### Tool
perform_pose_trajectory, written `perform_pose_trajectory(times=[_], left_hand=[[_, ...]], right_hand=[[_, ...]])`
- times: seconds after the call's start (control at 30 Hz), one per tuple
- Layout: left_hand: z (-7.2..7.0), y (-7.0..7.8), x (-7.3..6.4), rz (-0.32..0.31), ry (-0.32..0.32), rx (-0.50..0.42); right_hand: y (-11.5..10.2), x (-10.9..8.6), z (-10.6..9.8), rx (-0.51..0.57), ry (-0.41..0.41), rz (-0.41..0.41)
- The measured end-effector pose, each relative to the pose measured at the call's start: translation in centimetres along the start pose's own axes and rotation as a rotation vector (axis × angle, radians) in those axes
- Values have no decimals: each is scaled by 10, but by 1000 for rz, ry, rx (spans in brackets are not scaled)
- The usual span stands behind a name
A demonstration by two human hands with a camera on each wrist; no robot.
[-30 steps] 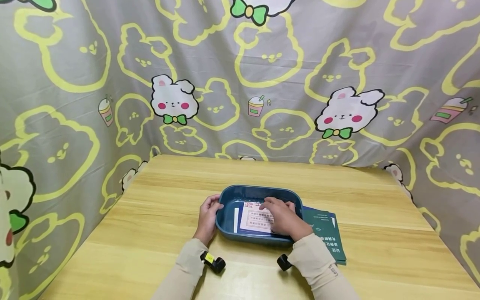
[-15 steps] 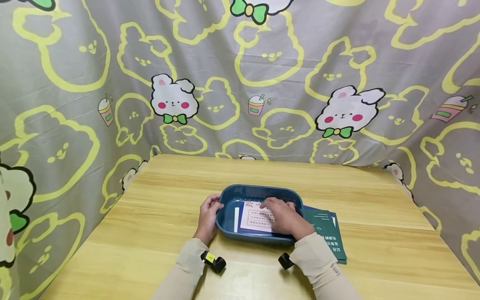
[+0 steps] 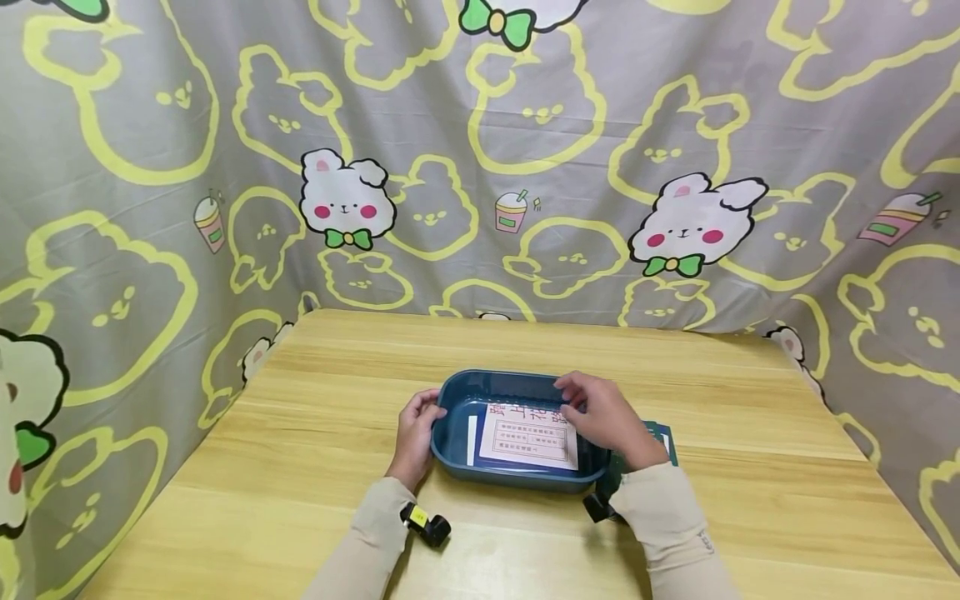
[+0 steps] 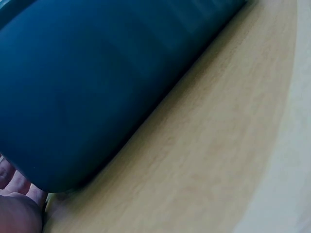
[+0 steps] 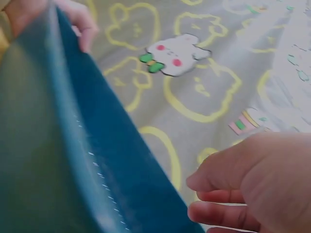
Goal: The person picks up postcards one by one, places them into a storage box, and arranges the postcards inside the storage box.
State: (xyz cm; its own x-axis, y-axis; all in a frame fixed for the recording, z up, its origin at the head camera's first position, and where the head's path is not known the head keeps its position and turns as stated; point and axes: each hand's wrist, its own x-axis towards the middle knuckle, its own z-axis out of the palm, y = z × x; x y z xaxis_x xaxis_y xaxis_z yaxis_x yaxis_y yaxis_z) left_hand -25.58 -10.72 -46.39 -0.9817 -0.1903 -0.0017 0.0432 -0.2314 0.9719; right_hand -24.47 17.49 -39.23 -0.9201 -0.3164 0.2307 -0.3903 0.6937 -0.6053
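Observation:
A dark blue plastic storage box (image 3: 517, 477) stands on the table. My left hand (image 3: 412, 437) grips its left end, thumb over the rim; the left wrist view shows those fingers (image 4: 18, 184) at the box's lower corner. Inside lies a pale pink printed card (image 3: 527, 450) with red and dark characters, on top of a dark blue piece and a white-edged one (image 3: 471, 440). Above the right end of the box hovers my right hand (image 3: 607, 417), fingers loosely bent. The right wrist view shows this hand (image 5: 257, 182) holding nothing.
Dark green booklets or cards (image 3: 663, 432) lie right of the box, largely hidden by my right hand and sleeve. A grey curtain (image 3: 435, 125) with cartoon rabbits hangs behind the wooden table (image 3: 322, 392) and along both sides.
My right hand has lifted off the pink card and moved right, to above the box's right end. More of the card now shows; the green booklets are more covered. The left hand stays put.

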Motion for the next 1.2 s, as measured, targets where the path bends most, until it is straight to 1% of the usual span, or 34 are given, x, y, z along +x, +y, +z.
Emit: perform_pose_trajectory(times=[0.17, 0.27, 0.3, 0.43, 0.57, 0.67, 0.83, 1.1, 1.2], left_hand=[[-1, 0, 0, -7, -3, 8], [-1, 1, 0, -7, -4, 16], [-1, 2, 0, -7, -6, 17], [0, 3, 0, -8, -9, 17], [0, 2, 0, -5, -6, 12], [0, 2, -1, 0, -4, 12], [-1, 2, -2, 6, -5, 17], [-1, 3, -2, 3, -10, 15], [0, 3, -2, -2, -11, 12]], right_hand=[[12, -4, -16, -5, 87, 64], [21, -7, -25, -11, 115, 108], [24, -9, -28, -15, 112, 127], [36, -14, -37, -11, 70, 223], [46, -19, -41, 28, 7, 312], [54, -23, -43, 56, -31, 357], [66, -30, -47, 49, -64, 419], [79, -39, -55, 81, -152, 576], [84, -42, -57, 101, -205, 623]])
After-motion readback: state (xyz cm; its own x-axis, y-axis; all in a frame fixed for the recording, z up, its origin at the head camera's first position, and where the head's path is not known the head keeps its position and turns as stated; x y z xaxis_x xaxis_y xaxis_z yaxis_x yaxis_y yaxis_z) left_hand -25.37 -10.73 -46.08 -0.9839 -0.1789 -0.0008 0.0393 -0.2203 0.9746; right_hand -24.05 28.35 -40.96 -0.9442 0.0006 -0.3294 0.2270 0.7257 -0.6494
